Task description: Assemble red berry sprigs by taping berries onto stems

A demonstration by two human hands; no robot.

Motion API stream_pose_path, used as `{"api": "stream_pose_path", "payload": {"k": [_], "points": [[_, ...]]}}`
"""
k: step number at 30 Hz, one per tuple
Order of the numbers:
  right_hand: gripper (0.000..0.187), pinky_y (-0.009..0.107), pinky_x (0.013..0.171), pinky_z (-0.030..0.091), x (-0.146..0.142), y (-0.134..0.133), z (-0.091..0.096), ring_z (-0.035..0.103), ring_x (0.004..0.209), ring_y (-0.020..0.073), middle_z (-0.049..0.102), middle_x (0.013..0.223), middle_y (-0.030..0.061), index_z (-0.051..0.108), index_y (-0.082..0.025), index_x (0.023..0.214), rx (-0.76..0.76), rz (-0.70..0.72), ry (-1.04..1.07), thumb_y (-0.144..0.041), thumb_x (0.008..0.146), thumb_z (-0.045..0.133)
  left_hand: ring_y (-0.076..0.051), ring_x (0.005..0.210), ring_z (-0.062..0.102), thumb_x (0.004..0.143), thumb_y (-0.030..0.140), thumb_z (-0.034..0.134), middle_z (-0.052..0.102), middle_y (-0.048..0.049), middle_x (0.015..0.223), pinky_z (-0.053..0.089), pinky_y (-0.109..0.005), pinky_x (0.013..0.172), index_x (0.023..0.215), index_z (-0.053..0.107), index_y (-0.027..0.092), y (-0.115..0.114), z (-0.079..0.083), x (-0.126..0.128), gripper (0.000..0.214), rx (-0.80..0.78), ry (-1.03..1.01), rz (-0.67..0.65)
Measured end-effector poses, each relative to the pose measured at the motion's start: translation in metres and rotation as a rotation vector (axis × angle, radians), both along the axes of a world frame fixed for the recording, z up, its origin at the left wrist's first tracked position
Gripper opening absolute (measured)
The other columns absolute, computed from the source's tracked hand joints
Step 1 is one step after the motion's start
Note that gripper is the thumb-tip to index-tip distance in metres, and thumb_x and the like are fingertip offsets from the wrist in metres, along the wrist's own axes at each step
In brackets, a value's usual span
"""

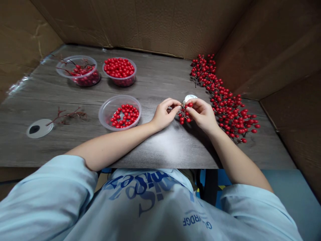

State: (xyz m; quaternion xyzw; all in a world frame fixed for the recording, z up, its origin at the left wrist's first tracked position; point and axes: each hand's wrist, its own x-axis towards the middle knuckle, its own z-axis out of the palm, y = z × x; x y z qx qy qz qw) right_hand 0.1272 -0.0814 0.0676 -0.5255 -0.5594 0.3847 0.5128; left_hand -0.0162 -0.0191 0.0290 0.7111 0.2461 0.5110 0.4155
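My left hand [165, 114] and my right hand [202, 113] meet over the middle of the grey wooden table [160, 147]. Both pinch a small sprig of red berries [185, 115] that hangs between them. The left fingers grip its thin stem end, and the right fingers close round a berry at the top. Just left of my hands stands a clear plastic bowl [119, 112] partly filled with loose red berries. A long pile of red berry branches [222, 98] lies to the right of my right hand.
Two more clear bowls stand at the back left: one [78, 70] with berries and bare twigs, one [119, 71] full of berries. A bare twig [66, 115] and a round cable hole cover [39, 128] lie at left. Cardboard walls enclose the table.
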Motion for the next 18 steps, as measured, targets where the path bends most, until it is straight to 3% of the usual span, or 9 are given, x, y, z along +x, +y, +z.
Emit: {"api": "stream_pose_path", "payload": {"k": [18], "points": [[0.018,0.022,0.047,0.044,0.0064,-0.0019,0.003,0.052,0.055,0.0093,0.059,0.076,-0.0003,0.059,-0.022,0.086,0.017,-0.072,-0.046,-0.033,0.074,0.066,-0.01,0.072,0.055,0.079,0.019,0.054,0.061,-0.0015,0.077,0.045,-0.022,0.07,0.076,0.059,0.015,0.0018,-0.002,0.002,0.007,-0.155,0.004,-0.048]]}}
